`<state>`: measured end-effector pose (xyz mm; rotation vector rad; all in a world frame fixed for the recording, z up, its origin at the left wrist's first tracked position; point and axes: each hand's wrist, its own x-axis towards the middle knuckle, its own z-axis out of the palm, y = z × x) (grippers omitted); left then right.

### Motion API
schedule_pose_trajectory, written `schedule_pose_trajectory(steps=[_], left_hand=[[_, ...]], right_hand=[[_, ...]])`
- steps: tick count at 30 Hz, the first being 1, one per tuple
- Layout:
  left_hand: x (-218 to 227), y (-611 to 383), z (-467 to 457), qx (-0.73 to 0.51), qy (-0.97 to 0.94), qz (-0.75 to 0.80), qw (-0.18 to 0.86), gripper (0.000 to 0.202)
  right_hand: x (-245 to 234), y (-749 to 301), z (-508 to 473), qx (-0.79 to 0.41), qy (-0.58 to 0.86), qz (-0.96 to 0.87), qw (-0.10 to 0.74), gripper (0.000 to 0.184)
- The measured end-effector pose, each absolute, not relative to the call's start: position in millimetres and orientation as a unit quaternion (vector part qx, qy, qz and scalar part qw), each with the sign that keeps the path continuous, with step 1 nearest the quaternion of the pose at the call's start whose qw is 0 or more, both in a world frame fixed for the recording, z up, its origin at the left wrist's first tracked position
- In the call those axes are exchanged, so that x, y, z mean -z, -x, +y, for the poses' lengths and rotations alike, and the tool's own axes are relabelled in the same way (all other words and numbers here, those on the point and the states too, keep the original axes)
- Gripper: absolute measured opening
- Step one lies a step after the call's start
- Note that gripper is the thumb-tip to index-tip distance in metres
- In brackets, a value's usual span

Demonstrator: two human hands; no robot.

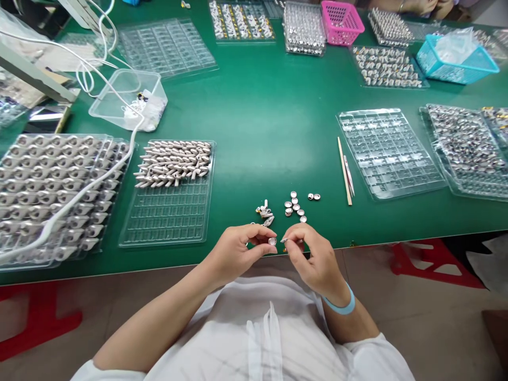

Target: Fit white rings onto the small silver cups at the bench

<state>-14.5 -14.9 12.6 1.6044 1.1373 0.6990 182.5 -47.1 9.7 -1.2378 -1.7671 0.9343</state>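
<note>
From afar I see a red stool [39, 324], a green table [254, 111] and another red stool [436, 263]. At the table's near edge, the left hand [242, 246] pinches one round piece [272, 241] and the right hand [313, 256] pinches one tiny bit [283, 240] beside it. Past them lie about nine little cups [296, 207], one stick [344, 172] and one pair of tweezers [348, 177].

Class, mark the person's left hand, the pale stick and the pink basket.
Left hand [240, 245]: head view, back of the hand.
Pale stick [344, 171]: head view, middle of its length.
Pink basket [342, 36]: head view, near wall.

Red stools [43, 307] stand by the green table [257, 127] on a greyish, apparently tiled floor [413, 317].
</note>
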Motion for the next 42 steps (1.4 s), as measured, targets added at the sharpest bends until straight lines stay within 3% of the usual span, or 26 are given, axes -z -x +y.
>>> schedule_pose_trajectory(steps=[15, 29, 42], left_hand=[[-0.5, 8.4, -21.0, -0.387, -0.700, 0.438, 0.410, 0.014], [2.2, 9.2, -19.7, -0.356, -0.703, 0.451, 0.419, 0.009], [5.0, 10.4, -20.8, -0.369, -0.759, 0.401, 0.355, 0.014]], right_hand=[[-11.7, -178.2, -35.0, -0.465, 0.478, -0.669, 0.329, 0.015], [-9.5, -178.4, -32.7, -0.491, 0.484, -0.651, 0.318, 0.017], [-8.8, -180.7, -29.0, -0.525, 0.493, -0.631, 0.289, 0.016]])
